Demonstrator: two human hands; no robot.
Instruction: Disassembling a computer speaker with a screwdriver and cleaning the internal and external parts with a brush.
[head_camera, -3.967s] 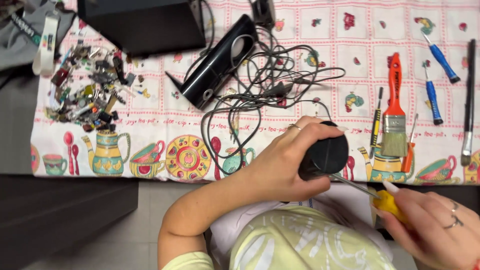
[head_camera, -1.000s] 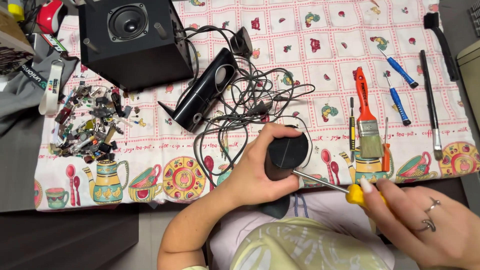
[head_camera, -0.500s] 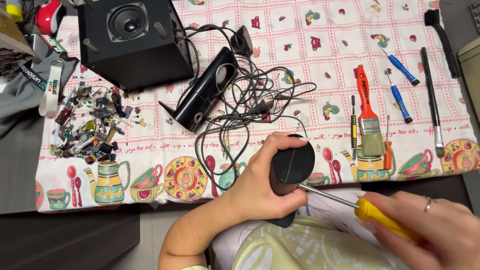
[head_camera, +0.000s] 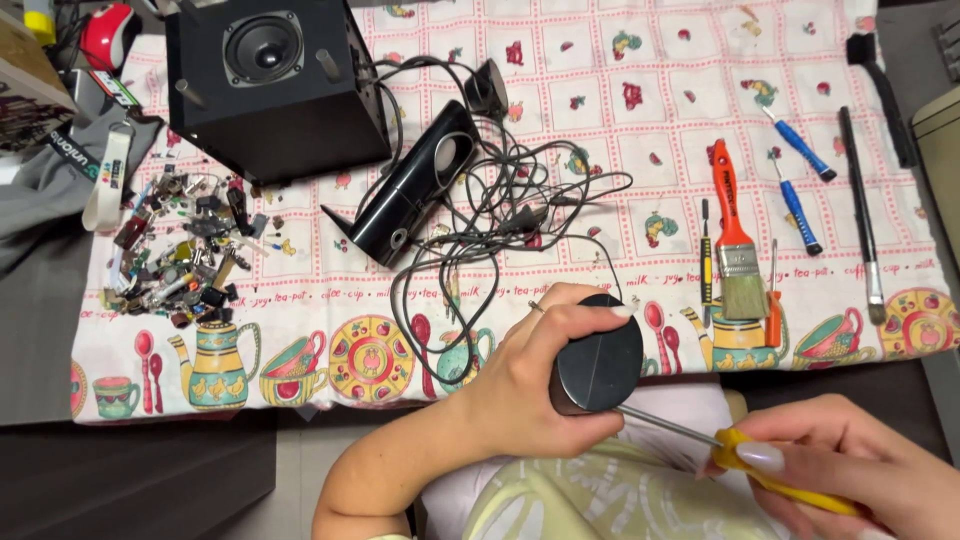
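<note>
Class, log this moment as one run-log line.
left hand: grips small black speaker | right hand: holds yellow-handled screwdriver, tip at the speaker | nearby: tangled cables, paintbrush

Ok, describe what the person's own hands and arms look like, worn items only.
Both forearms are bare, no sleeves reaching the wrists. The left hand wears a thin ring on one finger and has long pale nails. The right hand also shows long, glossy pale nails; any ring on it cannot be made out. No gloves, watch or bracelets show.

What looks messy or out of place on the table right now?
Two things: a loose heap of small parts scattered at the cloth's left edge, and the cables tangled in loops around the slim black speaker, which lies on its side. Tools lie in order.
</note>
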